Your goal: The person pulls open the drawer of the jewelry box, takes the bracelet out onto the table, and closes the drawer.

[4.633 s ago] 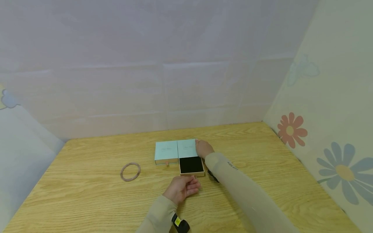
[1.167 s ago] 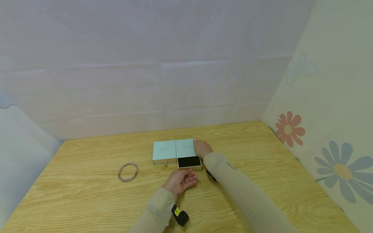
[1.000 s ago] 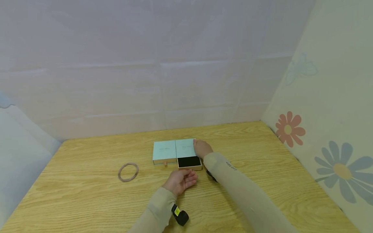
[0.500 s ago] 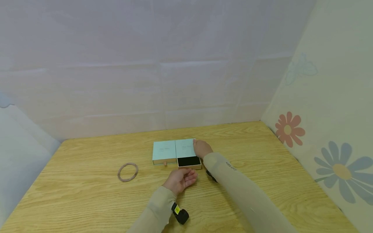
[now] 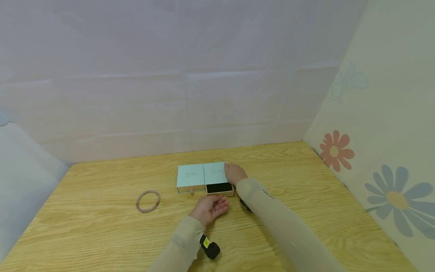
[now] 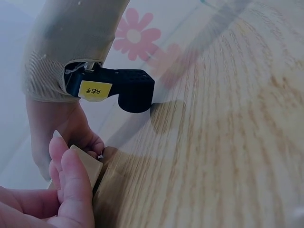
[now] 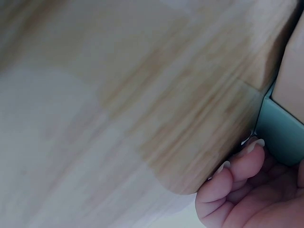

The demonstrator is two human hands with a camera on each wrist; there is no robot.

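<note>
Two pale turquoise drawer boxes lie side by side on the wooden table. The right drawer box [image 5: 215, 172] has its black-lined drawer [image 5: 219, 187] partly out toward me. My right hand [image 5: 235, 173] grips the sleeve at its right side; curled fingers [image 7: 247, 166] show against the turquoise side in the right wrist view. At the drawer's front edge is my left hand [image 5: 209, 209], thumb and forefinger tips together there; its fingers [image 6: 76, 185] hide any pull tab. The left drawer box [image 5: 190, 175] is closed, a small tab [image 5: 192, 191] at its front.
A pinkish bangle [image 5: 148, 210] lies flat on the table [image 5: 102, 234], left of the boxes. A pale wall sheet rises behind the table, and a flower-printed sheet [image 5: 397, 200] stands on the right. A black wrist camera [image 5: 211, 250] sits on my left forearm.
Over the last seconds the drawer has slid farther into the right box, my left hand moving forward with it. My right hand has stayed on the sleeve. The bangle and left box lie still.
</note>
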